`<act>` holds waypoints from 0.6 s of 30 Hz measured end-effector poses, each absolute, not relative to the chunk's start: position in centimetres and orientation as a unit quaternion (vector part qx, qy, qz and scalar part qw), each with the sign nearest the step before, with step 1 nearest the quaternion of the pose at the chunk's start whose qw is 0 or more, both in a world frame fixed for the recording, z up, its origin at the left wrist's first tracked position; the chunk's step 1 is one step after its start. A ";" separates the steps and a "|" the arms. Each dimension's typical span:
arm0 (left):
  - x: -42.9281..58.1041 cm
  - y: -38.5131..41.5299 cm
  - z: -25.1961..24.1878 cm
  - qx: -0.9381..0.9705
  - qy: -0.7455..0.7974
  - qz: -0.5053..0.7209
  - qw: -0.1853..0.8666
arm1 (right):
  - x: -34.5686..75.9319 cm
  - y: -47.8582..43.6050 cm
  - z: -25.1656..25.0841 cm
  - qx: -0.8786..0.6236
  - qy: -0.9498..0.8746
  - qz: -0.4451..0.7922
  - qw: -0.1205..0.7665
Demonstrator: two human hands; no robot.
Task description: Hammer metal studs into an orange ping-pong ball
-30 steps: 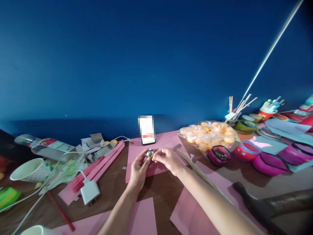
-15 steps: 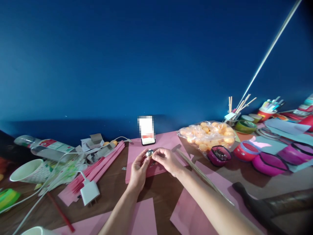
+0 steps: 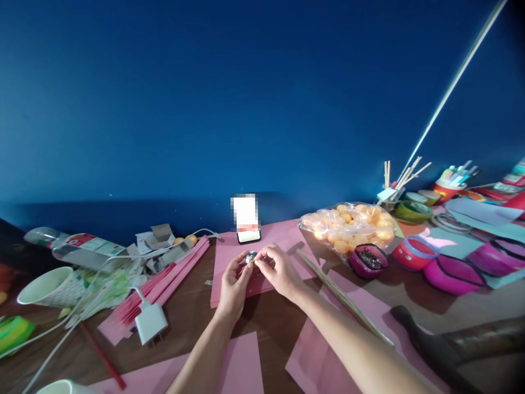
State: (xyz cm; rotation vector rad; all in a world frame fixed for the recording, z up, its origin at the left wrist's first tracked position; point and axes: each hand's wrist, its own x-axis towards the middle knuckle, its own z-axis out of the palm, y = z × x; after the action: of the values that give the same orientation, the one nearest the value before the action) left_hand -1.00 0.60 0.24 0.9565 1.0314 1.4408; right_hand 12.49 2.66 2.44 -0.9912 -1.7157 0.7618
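Above the stack of pink paper [image 3: 229,295], my left hand [image 3: 233,282] holds a small, shiny, rounded metallic piece [image 3: 251,256] between thumb and fingers. Its exact kind is too small to make out. My right hand [image 3: 276,271] meets it from the right, thumb and forefinger pinched together at the piece's lower edge. Whatever lies between those fingertips is hidden. A phone [image 3: 248,236] with a bright, blurred screen leans against the wall just beyond both hands.
Right of my hands lie a bag of orange balls [image 3: 348,224], a magenta bowl of small dark bits [image 3: 369,261], thin sticks [image 3: 344,295] and a hammer [image 3: 426,339]. At left are a white charger [image 3: 150,322], cables, a plastic bottle [image 3: 86,249] and a paper cup [image 3: 45,287].
My right fingertips have shifted slightly left and up, closer against the shiny piece. Small dangling bits seen below them earlier no longer show clearly. My left hand stays almost in place.
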 end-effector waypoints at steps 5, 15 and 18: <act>-0.9 0.7 0.4 0.354 0.401 0.626 0.567 | 12.5 3.0 1.9 -0.418 -0.682 0.353 0.486; -0.9 0.8 0.2 0.371 0.405 0.630 0.549 | 12.4 2.8 1.9 -0.404 -0.667 0.419 0.465; -1.0 0.8 0.1 0.365 0.396 0.629 0.561 | 12.4 2.7 2.1 -0.401 -0.666 0.422 0.467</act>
State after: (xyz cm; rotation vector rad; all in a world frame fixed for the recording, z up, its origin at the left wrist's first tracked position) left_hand -0.96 0.82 0.10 0.8589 0.9328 1.4830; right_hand 12.43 2.71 2.05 -0.9836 -1.6340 1.0363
